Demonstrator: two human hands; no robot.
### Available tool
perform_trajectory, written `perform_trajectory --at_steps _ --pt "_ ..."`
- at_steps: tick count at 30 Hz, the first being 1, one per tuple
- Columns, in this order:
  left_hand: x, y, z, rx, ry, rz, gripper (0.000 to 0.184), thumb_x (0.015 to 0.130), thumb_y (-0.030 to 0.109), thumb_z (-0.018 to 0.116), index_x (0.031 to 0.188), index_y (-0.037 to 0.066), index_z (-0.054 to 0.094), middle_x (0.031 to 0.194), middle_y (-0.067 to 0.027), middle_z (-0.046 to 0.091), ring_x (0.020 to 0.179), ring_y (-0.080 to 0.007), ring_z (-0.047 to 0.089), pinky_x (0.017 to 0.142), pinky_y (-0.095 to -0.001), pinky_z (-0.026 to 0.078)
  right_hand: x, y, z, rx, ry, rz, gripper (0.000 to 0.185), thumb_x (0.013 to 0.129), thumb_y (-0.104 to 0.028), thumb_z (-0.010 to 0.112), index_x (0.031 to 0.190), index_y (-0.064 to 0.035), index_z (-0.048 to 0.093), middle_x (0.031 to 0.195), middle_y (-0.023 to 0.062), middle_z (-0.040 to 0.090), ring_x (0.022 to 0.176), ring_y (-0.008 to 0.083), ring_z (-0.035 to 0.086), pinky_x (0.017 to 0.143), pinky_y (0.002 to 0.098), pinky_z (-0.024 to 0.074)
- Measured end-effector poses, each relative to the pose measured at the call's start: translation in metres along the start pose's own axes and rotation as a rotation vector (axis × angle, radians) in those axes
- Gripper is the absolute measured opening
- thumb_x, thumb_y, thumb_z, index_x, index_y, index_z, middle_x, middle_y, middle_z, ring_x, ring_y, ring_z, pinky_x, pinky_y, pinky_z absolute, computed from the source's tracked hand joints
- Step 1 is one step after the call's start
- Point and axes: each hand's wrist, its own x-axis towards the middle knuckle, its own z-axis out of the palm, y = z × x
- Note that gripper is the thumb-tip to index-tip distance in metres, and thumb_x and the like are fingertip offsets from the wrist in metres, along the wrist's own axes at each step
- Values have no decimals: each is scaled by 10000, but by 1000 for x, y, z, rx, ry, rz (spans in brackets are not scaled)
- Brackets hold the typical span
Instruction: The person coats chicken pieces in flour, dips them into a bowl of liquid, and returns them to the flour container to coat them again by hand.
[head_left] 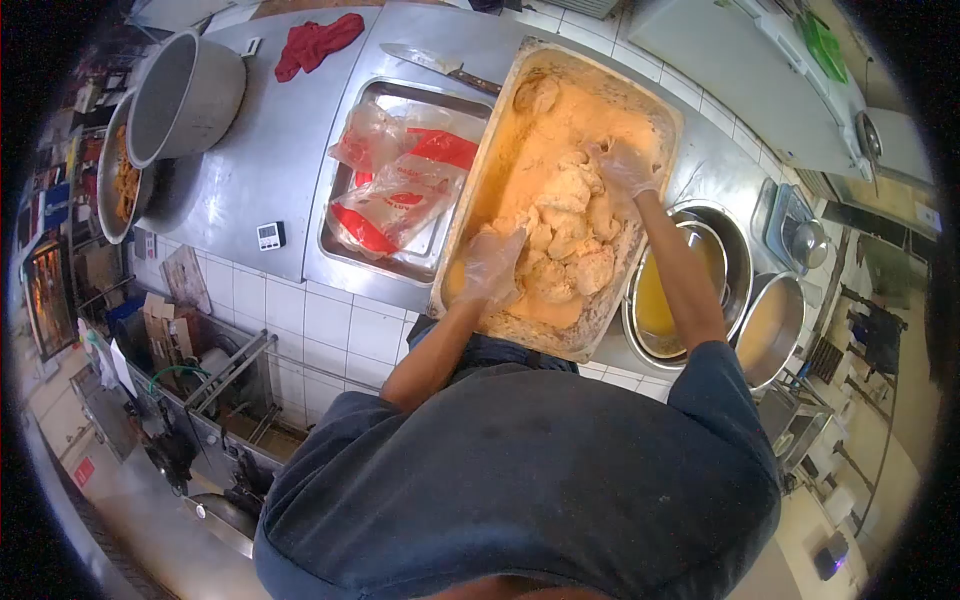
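A large deep tray (468, 222) holds orange breading flour (610, 118) and a heap of coated chicken pieces (568, 235). Both of my hands wear clear plastic gloves dusted with flour. My left hand (495, 268) lies at the near left side of the heap, fingers stretched out against the flour and chicken. At the far right side of the heap, my right hand (625, 170) reaches down with its fingers apart at the flour, beside the top pieces. Neither hand visibly grips a piece. Some fingertips are hidden by flour.
Left of the tray, a shallow metal pan (325, 190) holds red-and-clear plastic bags (405, 190); a knife (435, 65) lies behind it. A bowl of yellow liquid (655, 290) stands right. A timer (270, 236), red cloth (318, 46) and big pot (190, 100) are farther left.
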Motion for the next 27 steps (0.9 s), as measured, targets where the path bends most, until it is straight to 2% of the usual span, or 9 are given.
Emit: perform_trajectory --at_steps 4,9,11,15,18,21,24,26,27 --pt "-41 57 -45 -602 92 -388 588 896 495 615 1219 4 632 1172 -226 655 1067 -336 633 865 -451 489 14 10 35 129 -341 -144 661 980 -528 509 1464 -80 474 1480 200 460 1303 296 510 1017 442 450" --pt "-38 90 -48 -1625 -103 -559 552 935 454 595 1254 4 620 1261 -101 617 1059 -243 609 966 -371 438 -22 39 61 1353 -363 -428 674 988 -520 516 1504 -95 423 1622 89 258 1511 183 162 1226 366 195" --pt "-15 88 -42 -1777 -223 -523 594 931 477 588 1296 9 577 1309 -109 577 1113 -246 575 996 -375 414 -43 -4 9 1179 -359 -43 647 998 -487 521 1502 -93 426 1603 90 299 1492 201 221 1213 369 229" --pt "23 80 -31 -1669 -313 -310 687 923 524 574 1381 20 490 1406 -124 497 1222 -254 507 1056 -381 367 -65 -33 7 1417 -175 96 599 967 -364 618 1411 18 492 1410 149 526 1265 248 519 1067 395 442" --pt "32 75 -27 -1469 -271 -197 762 917 559 564 1445 27 425 1479 -135 437 1303 -260 457 1101 -386 331 -95 -54 -18 1561 -213 166 594 954 -419 619 1396 -37 520 1382 156 542 1213 250 552 998 390 493" --pt "21 83 -45 -1191 -110 -55 841 910 593 554 1509 35 360 1551 -147 376 1385 -265 406 1146 -391 295 -123 -83 -68 1353 -363 346 625 990 -486 519 1490 -116 453 1526 89 425 1354 198 426 1119 335 354" --pt "12 115 -80 -881 190 135 498 917 350 654 1280 14 595 1125 -119 690 1015 -247 640 859 -372 511 -113 -78 -60 1608 -356 538 645 999 -496 502 1513 -118 410 1526 86 424 1363 200 419 1105 340 365" --pt "56 90 -59 -558 353 435 518 907 357 666 1291 18 587 1084 -140 704 978 -273 656 844 -383 517 -129 -82 -58 1688 -106 409 681 956 -554 551 1446 -88 472 1380 126 531 1195 236 539 950 396 482" --pt "39 100 -69 -523 313 328 524 904 365 672 1293 27 585 1063 -156 705 947 -290 662 833 -393 519 -136 -84 -63 1717 25 339 703 934 -583 575 1412 -73 503 1307 145 584 1112 254 599 873 424 540"
